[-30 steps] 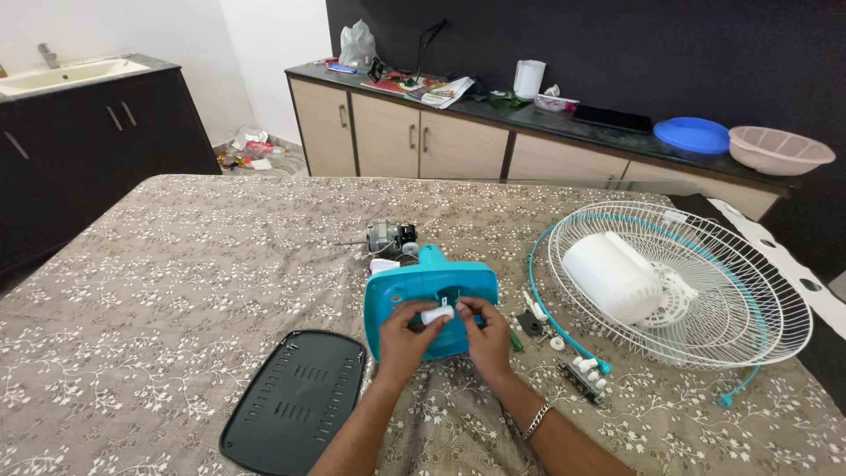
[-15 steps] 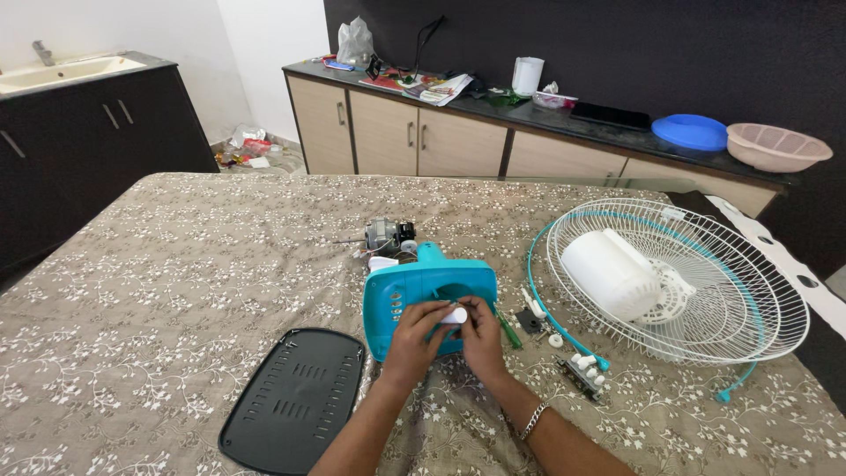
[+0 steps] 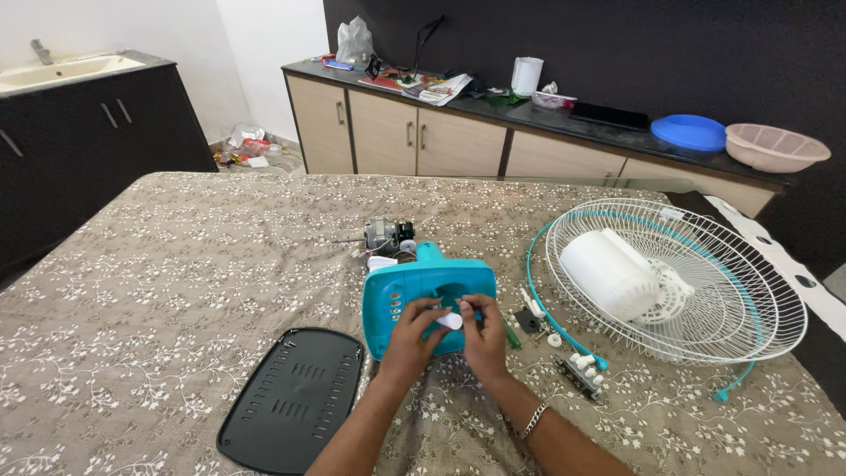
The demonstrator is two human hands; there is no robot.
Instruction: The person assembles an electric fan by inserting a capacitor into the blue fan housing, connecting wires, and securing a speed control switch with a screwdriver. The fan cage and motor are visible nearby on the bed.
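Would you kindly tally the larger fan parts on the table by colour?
Teal: 1, the housing both hands work on
White: 2, the wire guard and the motor cover
Black: 1, the vented panel
Total: 4

White part [image 3: 451, 321] half hidden (fingers cover rest).

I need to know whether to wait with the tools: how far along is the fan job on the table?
Taken apart already: the wire guard lies flat with a white housing on it, the black plate lies loose, the motor sits bare. In hand: left hand and right hand pinch a small white part at the teal base. Loose small parts lie unattached beside it.
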